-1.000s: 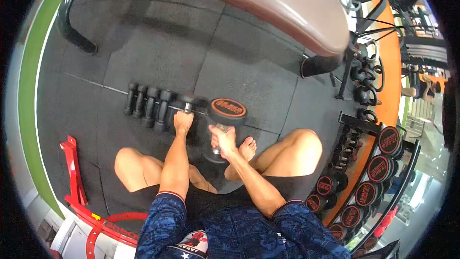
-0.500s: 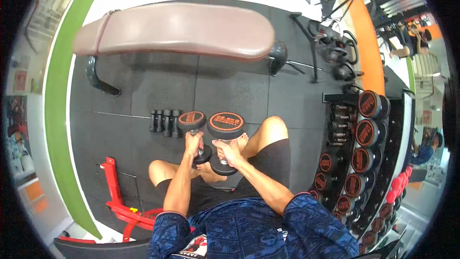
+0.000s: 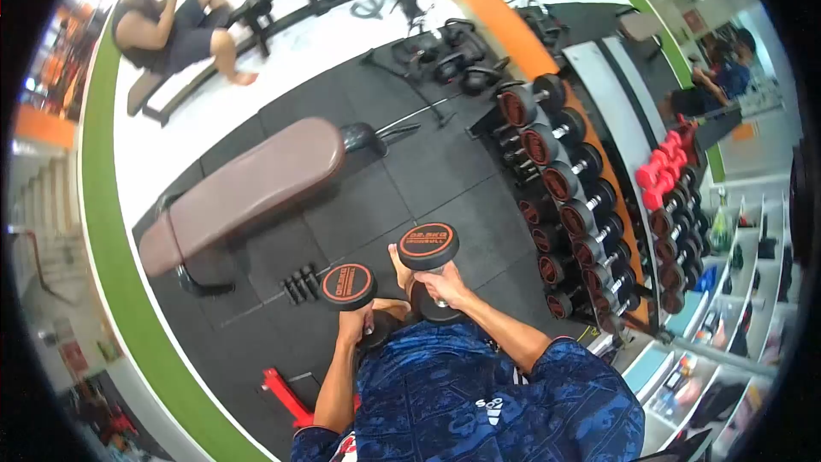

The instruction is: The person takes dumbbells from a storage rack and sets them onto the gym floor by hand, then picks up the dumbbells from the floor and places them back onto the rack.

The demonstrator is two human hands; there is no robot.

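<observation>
My left hand (image 3: 352, 323) is wrapped round the handle of a black dumbbell with an orange-lettered end (image 3: 348, 286). Close beside it on the right, my right hand (image 3: 445, 282) grips a second dumbbell of the same kind (image 3: 428, 245). Both dumbbells are held near my lap, their lettered ends facing up and their lower ends partly hidden by my hands and shirt. A bare foot (image 3: 399, 265) shows between the two. Several small black dumbbells (image 3: 300, 285) lie in a row on the dark mat, left of my left hand.
A brown padded bench (image 3: 256, 184) stands ahead on the left. Dumbbells fill a rack (image 3: 599, 239) on the right, with kettlebells (image 3: 457, 51) beyond the bench. A red metal frame (image 3: 284, 395) is at lower left. Another person (image 3: 158, 30) sits on a bench at upper left.
My view has swung toward the right and up. Both dumbbells have come closer to my body, still in my hands. The small dumbbells now appear farther from my hands.
</observation>
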